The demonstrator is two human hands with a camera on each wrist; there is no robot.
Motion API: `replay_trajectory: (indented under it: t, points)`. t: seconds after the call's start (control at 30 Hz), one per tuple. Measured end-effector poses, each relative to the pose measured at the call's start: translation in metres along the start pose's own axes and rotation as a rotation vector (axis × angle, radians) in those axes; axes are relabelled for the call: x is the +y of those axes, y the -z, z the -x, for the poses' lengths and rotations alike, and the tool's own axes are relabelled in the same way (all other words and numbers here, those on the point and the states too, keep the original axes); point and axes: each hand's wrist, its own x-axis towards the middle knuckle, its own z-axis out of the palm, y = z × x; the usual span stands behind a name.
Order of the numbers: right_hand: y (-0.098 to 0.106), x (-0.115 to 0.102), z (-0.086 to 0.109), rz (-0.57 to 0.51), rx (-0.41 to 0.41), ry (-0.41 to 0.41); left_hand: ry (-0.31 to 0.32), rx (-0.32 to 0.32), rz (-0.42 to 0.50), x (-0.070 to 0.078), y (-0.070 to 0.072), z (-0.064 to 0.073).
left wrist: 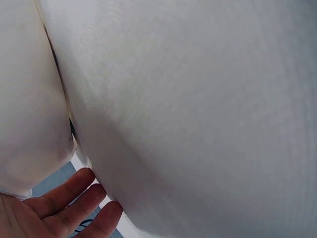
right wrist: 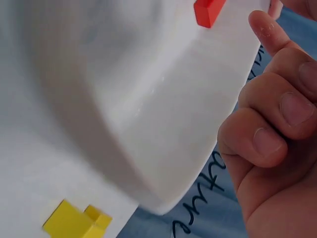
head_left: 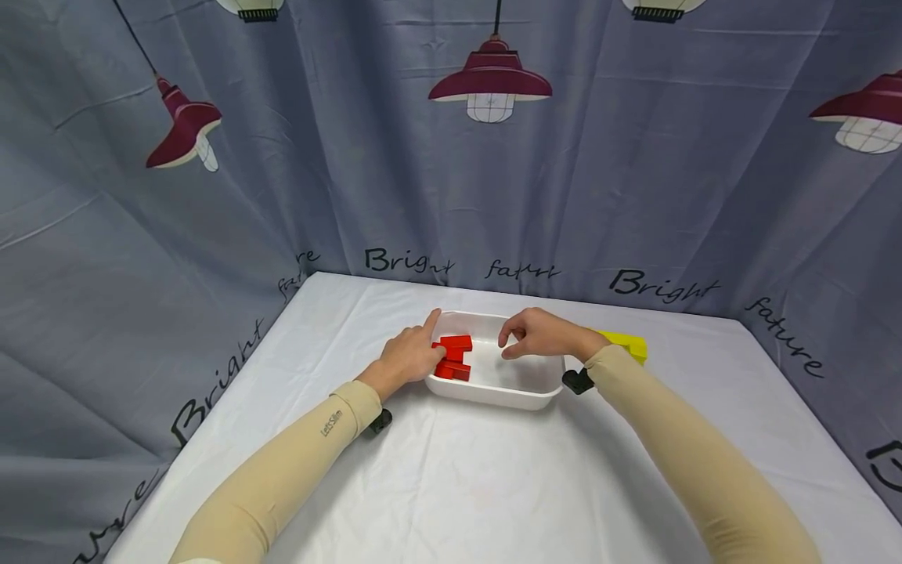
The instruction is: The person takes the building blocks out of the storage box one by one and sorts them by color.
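Note:
A white tray (head_left: pixel 486 395) lies on the table with several red blocks (head_left: pixel 456 343) gathered at its left end. My left hand (head_left: pixel 412 354) grips the tray's left side, thumb over the rim beside the blocks. In the left wrist view, three left fingers (left wrist: pixel 81 191) show outside the tray, low by the tablecloth. Over the tray's right part hovers my right hand (head_left: pixel 541 333), its thumb and forefinger apart with nothing between them. Its other fingers (right wrist: pixel 267 141) are bent toward the palm. One red block (right wrist: pixel 208 12) also shows in the right wrist view.
Right of the tray, partly hidden behind the right forearm, are yellow blocks (head_left: pixel 636 346). White cloth (head_left: pixel 479 486) covers the table. A grey curtain (head_left: pixel 395 180) printed with lamps hangs behind and at both sides.

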Motion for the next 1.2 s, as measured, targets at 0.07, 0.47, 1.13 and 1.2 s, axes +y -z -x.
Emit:
replay_trajectory:
  t: [0.07, 0.47, 1.13, 1.2]
  points:
    - [-0.001, -0.002, -0.004, -0.003, -0.01, 0.003, 0.0, 0.001, 0.0, 0.0, 0.0, 0.0]
    - [-0.007, -0.014, -0.025, 0.048, -0.076, 0.033, 0.006, -0.006, 0.0, 0.001, 0.001, 0.0]
    - [-0.029, -0.023, -0.05, 0.075, -0.147, 0.053, -0.008, 0.012, -0.013, 0.0, 0.001, -0.001]
    - [-0.031, -0.024, -0.051, 0.081, -0.148, 0.057, -0.009, 0.013, -0.013, 0.0, 0.001, 0.0]
